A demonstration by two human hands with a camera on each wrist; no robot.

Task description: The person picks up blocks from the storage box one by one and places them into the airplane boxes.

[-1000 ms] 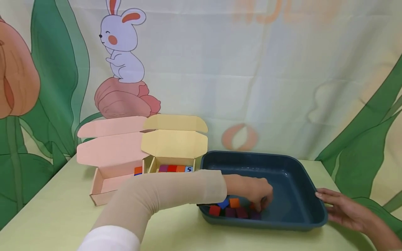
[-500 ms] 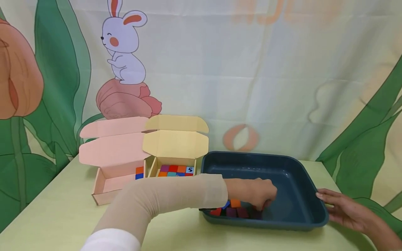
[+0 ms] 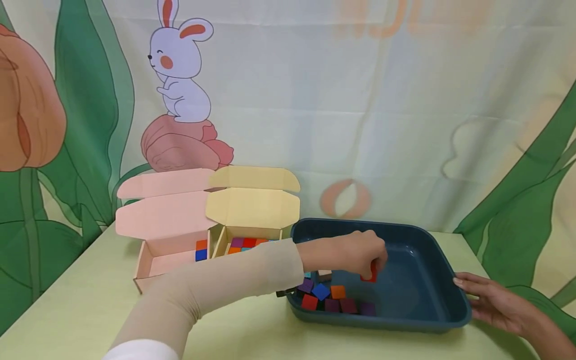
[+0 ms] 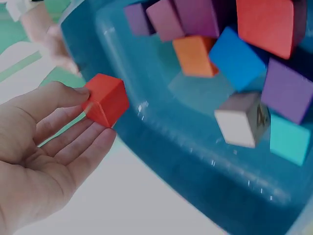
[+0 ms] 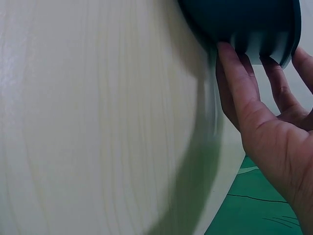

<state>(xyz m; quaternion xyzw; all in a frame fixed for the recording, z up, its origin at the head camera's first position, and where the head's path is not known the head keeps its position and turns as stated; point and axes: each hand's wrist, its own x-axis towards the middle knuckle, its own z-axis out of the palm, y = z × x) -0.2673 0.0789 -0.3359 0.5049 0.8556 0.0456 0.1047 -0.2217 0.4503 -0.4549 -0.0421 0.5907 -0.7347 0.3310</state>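
Note:
My left hand (image 3: 360, 252) pinches a red cube (image 4: 105, 99) between thumb and fingers, raised over the dark blue tray (image 3: 405, 227). In the left wrist view the cube overlaps the tray's edge. Lower left in the tray lie several loose cubes, among them an orange cube (image 3: 338, 292), a blue cube (image 3: 321, 291), another red cube (image 3: 309, 302) and a pale cube with a 4 on one face (image 4: 239, 122). On the tray's right side, my right hand (image 3: 495, 302) rests its fairly straight fingers (image 5: 239, 78) against the outer wall.
Left of the tray stand an open yellow box (image 3: 252, 207) holding rows of coloured cubes and an open pink box (image 3: 166, 214) with an orange cube and a blue one in its right end. My left forearm partly covers both. A printed cloth (image 3: 288, 100) hangs behind the table.
The left hand has gone down among the cubes and come up with a red cube, shifting slightly left. Cubes under the arm show again. The right hand stays at the tray.

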